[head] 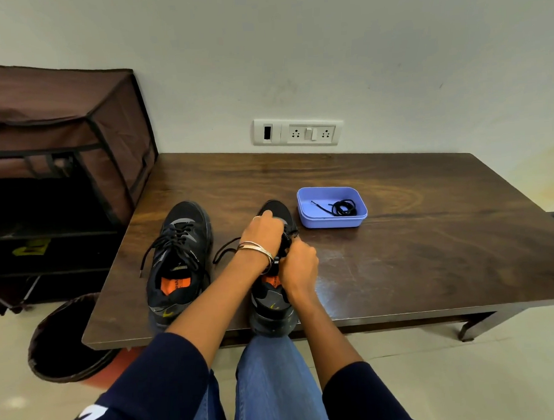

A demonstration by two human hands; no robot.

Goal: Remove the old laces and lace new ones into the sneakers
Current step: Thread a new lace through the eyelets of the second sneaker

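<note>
A: Head view: what was shown, and why was it arranged that way?

B: Two black sneakers were set side by side on a dark wooden table [399, 235], heels toward the near edge, presumably so the eyelets could be reached from above. The right sneaker [273, 293] was being worked on at six o'clock of the frame's centre. The left hand [261, 231] was curled over its forefoot, probably to steady it; what its fingertips held could not be told. The right hand [299, 263] was closed in a pinch at the lacing, seemingly on the old lace [225, 249], whose loose end trailed toward nine o'clock.

A: And the other items?

B: The left sneaker [179, 260] was seen at eight o'clock, still laced but untied, an orange insole visible inside. A coiled black lace [343, 207] was kept in a lilac tray [332, 221] at three o'clock of the right sneaker's toe, judged to be the replacement, kept within reach.
</note>
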